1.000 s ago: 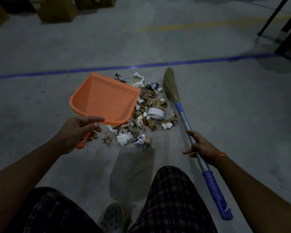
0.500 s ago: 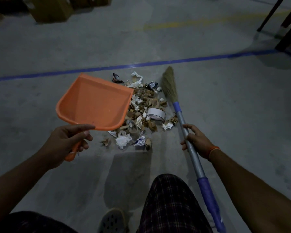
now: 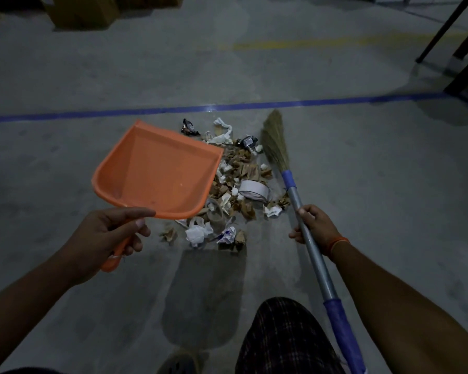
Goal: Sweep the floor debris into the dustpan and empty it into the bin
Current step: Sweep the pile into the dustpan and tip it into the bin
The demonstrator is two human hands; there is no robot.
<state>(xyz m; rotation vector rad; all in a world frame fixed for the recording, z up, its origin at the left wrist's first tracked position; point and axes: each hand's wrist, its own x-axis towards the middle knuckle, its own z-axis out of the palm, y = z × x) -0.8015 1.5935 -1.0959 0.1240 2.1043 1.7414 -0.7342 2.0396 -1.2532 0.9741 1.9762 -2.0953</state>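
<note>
Here the grey concrete floor [image 3: 362, 184] fills the view, crossed by a blue line [image 3: 92, 113] with a fainter yellow line [image 3: 322, 43] beyond it. Cardboard boxes [image 3: 84, 12] sit at the far left edge and dark furniture legs [image 3: 443, 31] stand at the far right. The orange dustpan [image 3: 157, 171] is tilted, its open mouth toward the debris; whether its front edge touches the floor is hard to tell in this dim light. The left hand [image 3: 106, 236] has its fingers clenched around the dustpan's handle. The broom [image 3: 303, 211] slants along the right side of the pile, its straw head resting on the floor beside the far end of the pile. The right hand [image 3: 314, 225] grips the broom's metal shaft, fingers wrapped round it. The debris [image 3: 235, 184], torn cardboard, crumpled paper and a roll of tape [image 3: 253, 188], lies on the floor between dustpan and broom.
</note>
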